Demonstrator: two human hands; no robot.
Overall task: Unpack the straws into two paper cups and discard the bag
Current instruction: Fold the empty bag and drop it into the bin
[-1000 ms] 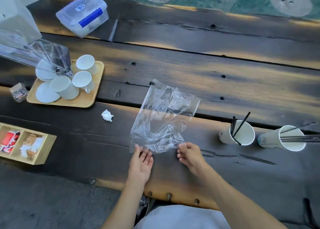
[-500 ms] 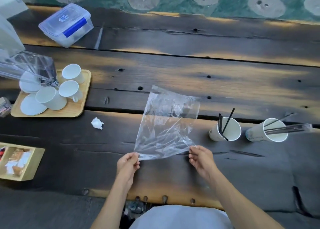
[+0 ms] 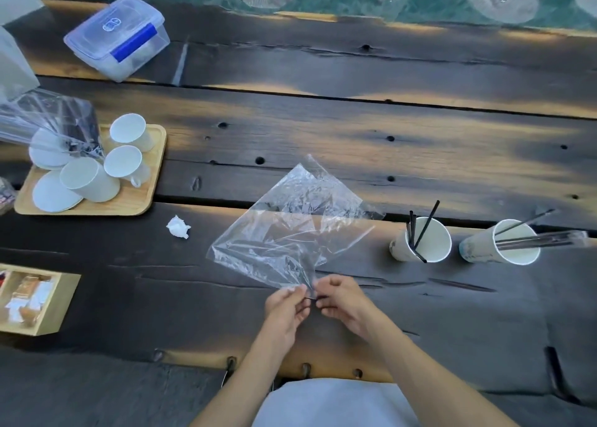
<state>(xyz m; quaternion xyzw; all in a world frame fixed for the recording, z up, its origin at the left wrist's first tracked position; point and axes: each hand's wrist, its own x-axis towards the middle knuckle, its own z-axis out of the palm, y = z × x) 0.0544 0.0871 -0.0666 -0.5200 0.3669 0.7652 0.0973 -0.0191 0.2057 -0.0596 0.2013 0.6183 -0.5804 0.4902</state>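
Now empty, so far as visible: crumpled clear plastic bag [image 3: 290,229], pinched at its near corner and fanning away over dark wooden plank table [image 3: 323,129]. Held there by both hands close together, left hand [image 3: 286,307] and right hand [image 3: 342,300], fingertips clamped on same corner of film, almost touching. To the right, well apart from bag: white paper cup with thin black straws [image 3: 421,241], and just beside it second white paper cup with dark straws leaning out to the right [image 3: 504,242]. Farther left, small crumpled white paper scrap [image 3: 178,227], pale wooden tray with white cups [image 3: 129,200], clear lidded box with blue clip [image 3: 118,36]. Unpacking seemingly done; discarding step in hand. Next probably folding or balling of film, needing firm grip, because light plastic springs open easily. No bin visible.
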